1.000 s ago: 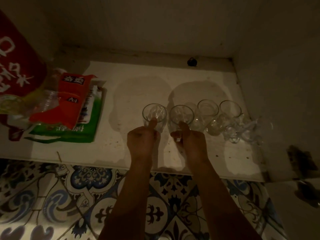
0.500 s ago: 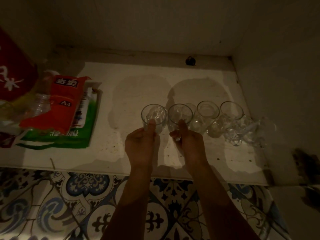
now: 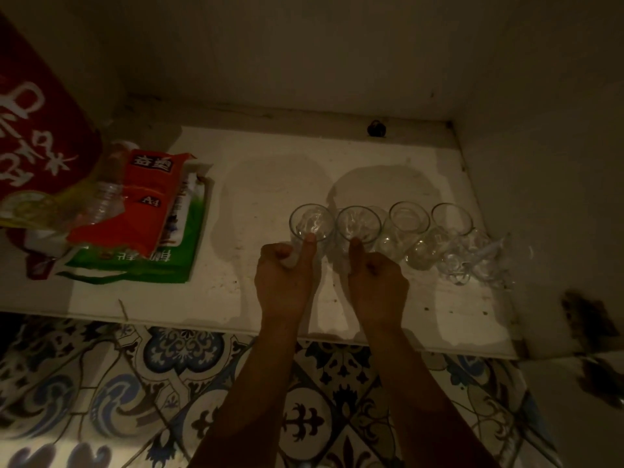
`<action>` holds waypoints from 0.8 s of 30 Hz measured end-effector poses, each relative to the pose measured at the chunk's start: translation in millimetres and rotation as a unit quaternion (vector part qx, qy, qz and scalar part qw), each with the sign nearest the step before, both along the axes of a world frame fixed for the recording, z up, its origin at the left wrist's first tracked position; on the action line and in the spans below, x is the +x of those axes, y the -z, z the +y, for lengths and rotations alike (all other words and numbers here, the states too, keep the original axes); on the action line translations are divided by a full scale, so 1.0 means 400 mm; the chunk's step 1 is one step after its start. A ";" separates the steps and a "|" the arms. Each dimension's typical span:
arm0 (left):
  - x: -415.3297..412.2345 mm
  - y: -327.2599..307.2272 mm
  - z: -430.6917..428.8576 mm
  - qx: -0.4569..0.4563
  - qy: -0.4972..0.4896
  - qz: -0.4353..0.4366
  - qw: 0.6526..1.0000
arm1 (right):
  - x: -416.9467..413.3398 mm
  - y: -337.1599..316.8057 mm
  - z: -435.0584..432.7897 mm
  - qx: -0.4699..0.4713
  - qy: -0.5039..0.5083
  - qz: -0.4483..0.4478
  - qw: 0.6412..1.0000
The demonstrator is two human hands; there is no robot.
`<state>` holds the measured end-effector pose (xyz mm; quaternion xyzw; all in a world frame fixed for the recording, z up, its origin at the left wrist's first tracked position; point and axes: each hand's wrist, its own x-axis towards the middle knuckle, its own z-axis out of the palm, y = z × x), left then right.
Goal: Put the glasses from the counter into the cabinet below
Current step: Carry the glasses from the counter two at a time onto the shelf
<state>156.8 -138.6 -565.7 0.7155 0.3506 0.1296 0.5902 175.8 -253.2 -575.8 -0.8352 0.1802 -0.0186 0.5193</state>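
Gripping one clear glass [image 3: 311, 221] in the left hand [image 3: 285, 278] and another glass [image 3: 358, 224] in the right hand [image 3: 378, 282], thumbs pressing up the near sides, at centre frame on the white cabinet shelf [image 3: 270, 184]. Standing in a row to the right, touching or nearly so, two more upright glasses [image 3: 409, 217] [image 3: 451, 218]. Lying at upper left, an orange A4 paper pack [image 3: 141, 201]. Showing along the bottom, patterned floor tiles [image 3: 111, 393].

The pale cabinet shelf [image 3: 270, 184] carries a row of clear glasses [image 3: 408, 221] and paper packs [image 3: 145, 214].
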 end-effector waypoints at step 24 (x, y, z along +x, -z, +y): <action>-0.426 -0.942 0.118 0.360 0.358 0.180 0.842 | -0.423 -0.952 0.037 -0.321 -0.253 0.133 0.903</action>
